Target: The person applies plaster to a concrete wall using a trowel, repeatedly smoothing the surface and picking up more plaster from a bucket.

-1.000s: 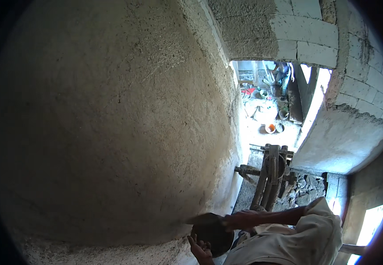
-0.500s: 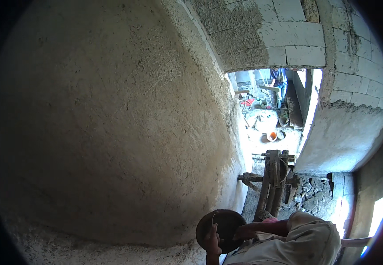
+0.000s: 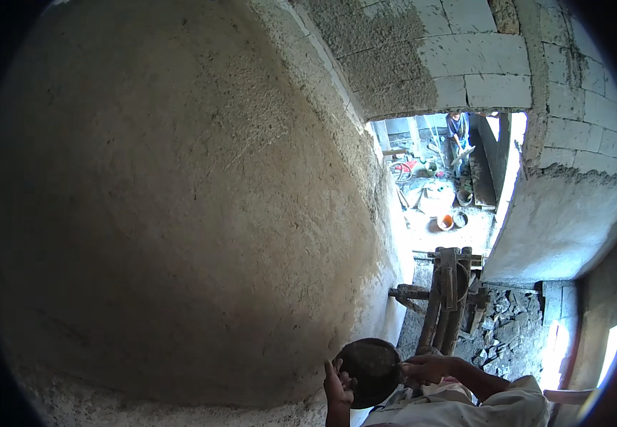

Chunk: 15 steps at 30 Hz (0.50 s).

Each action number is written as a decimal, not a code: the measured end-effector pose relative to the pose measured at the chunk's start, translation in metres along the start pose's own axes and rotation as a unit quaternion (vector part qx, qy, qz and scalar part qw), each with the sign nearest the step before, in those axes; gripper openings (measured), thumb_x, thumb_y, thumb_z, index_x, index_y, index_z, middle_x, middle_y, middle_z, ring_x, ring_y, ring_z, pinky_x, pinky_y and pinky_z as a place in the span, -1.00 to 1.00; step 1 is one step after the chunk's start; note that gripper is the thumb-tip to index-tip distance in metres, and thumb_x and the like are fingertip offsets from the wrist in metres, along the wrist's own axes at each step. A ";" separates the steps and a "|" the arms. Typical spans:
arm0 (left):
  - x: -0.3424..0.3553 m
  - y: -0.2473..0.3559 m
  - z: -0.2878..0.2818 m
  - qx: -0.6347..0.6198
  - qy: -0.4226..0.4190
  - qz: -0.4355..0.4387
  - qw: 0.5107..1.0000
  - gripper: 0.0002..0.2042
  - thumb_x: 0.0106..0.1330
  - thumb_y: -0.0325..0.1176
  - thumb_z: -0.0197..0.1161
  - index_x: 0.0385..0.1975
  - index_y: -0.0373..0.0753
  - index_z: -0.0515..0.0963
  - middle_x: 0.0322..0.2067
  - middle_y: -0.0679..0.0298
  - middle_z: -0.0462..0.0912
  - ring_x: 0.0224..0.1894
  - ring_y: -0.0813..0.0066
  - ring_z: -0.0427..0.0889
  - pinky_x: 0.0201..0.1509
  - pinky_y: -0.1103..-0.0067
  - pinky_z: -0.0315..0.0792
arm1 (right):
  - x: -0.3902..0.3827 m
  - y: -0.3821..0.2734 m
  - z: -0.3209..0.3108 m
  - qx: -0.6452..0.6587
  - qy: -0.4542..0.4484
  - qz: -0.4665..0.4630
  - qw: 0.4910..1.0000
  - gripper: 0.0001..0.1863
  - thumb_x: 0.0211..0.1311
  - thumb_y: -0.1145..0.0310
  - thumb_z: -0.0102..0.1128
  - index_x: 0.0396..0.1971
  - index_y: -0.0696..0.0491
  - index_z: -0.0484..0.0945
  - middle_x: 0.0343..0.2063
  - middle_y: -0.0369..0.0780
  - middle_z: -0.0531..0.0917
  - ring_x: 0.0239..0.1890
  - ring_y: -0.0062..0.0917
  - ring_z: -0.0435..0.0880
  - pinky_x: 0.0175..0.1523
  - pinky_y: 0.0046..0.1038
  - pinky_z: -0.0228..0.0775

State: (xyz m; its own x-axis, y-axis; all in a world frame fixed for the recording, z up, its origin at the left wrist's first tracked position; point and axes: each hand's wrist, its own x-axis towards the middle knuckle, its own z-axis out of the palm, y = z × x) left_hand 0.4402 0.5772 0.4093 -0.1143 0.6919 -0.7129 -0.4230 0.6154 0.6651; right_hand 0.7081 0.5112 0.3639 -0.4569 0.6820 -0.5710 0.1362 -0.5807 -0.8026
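A dark round bucket [image 3: 374,366] is low in the middle of the head view, in front of my body. My left hand [image 3: 338,386] is at its left side, palm turned up and fingers apart; whether it bears any of the bucket's weight I cannot tell. At the opposite side, my right hand [image 3: 426,369] is closed at the bucket's rim, its fingers bent round the edge. The bucket's inside is too dark to make out.
A broad, rough plastered wall [image 3: 201,213] fills the left. Right of the bucket stands a scaffold of wooden poles [image 3: 447,306] over rubble [image 3: 511,320]. Past the opening, a person [image 3: 458,135] stands near an orange bucket [image 3: 445,222]. Partly plastered blocks [image 3: 475,55] are above.
My right hand has come out of the bucket to its right rim. The left hand's fingers have spread at the left side. The bucket has shifted slightly right. The distant person has changed posture.
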 end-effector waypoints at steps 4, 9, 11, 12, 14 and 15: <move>0.020 0.004 0.002 -0.057 0.049 0.000 0.997 -0.37 0.32 0.28 0.06 0.12 -0.15 0.44 -0.76 0.52 0.01 -0.72 0.68 0.04 -0.49 0.60 0.28 | -0.046 -0.074 -0.029 0.146 0.105 -0.035 0.983 -0.47 0.41 -0.10 0.00 0.12 0.02 0.45 -0.38 -0.29 0.56 -0.44 -0.65 0.51 -0.36 -0.55 0.44; 0.034 0.001 0.015 -0.078 0.099 0.019 0.992 -0.39 0.33 0.30 0.02 0.11 -0.10 0.45 -0.76 0.50 0.02 -0.73 0.67 0.03 -0.50 0.58 0.29 | -0.075 -0.185 -0.110 0.262 0.282 -0.377 0.842 -0.55 0.41 0.12 0.08 0.13 0.10 0.37 -0.33 -0.23 0.61 -0.45 -0.64 0.56 -0.41 -0.55 0.45; 0.027 0.010 0.016 -0.101 0.118 0.022 0.988 -0.43 0.33 0.27 0.06 0.09 -0.07 0.46 -0.76 0.50 0.04 -0.73 0.67 0.03 -0.52 0.58 0.28 | -0.072 -0.249 -0.155 0.250 0.430 -0.438 0.749 -0.42 0.35 0.12 0.15 0.20 0.16 0.26 -0.37 -0.24 0.59 -0.48 -0.65 0.55 -0.42 -0.59 0.43; 0.022 0.011 0.008 -0.109 0.143 0.043 0.983 -0.41 0.32 0.28 0.08 0.14 -0.04 0.46 -0.71 0.48 0.10 -0.68 0.64 0.06 -0.50 0.59 0.30 | -0.079 -0.305 -0.156 0.157 0.490 -0.469 0.717 -0.35 0.31 0.10 0.20 0.21 0.19 0.22 -0.35 -0.23 0.59 -0.48 -0.64 0.54 -0.41 -0.58 0.44; 0.019 0.011 0.011 -0.112 0.152 0.076 0.979 -0.38 0.30 0.28 0.11 0.22 0.01 0.46 -0.62 0.45 0.22 -0.58 0.60 0.12 -0.47 0.59 0.34 | -0.078 -0.381 -0.194 0.041 0.607 -0.568 0.554 -0.28 0.28 0.09 0.24 0.23 0.21 0.16 -0.24 -0.14 0.56 -0.34 -0.57 0.57 -0.32 -0.49 0.48; 0.011 0.015 0.009 -0.118 0.171 0.071 0.976 -0.37 0.29 0.29 0.11 0.22 0.01 0.46 -0.61 0.44 0.22 -0.56 0.59 0.13 -0.45 0.58 0.36 | -0.072 -0.422 -0.201 0.005 0.661 -0.581 0.475 -0.27 0.27 0.08 0.26 0.24 0.19 0.14 -0.20 -0.12 0.54 -0.27 -0.53 0.57 -0.27 -0.47 0.48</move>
State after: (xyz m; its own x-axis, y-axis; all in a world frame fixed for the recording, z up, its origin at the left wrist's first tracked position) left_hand 0.4410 0.5978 0.4131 -0.4629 0.5720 -0.6771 -0.5713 0.3916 0.7213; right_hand 0.8603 0.7970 0.7089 0.7333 0.2242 0.6419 0.4598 0.5320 -0.7111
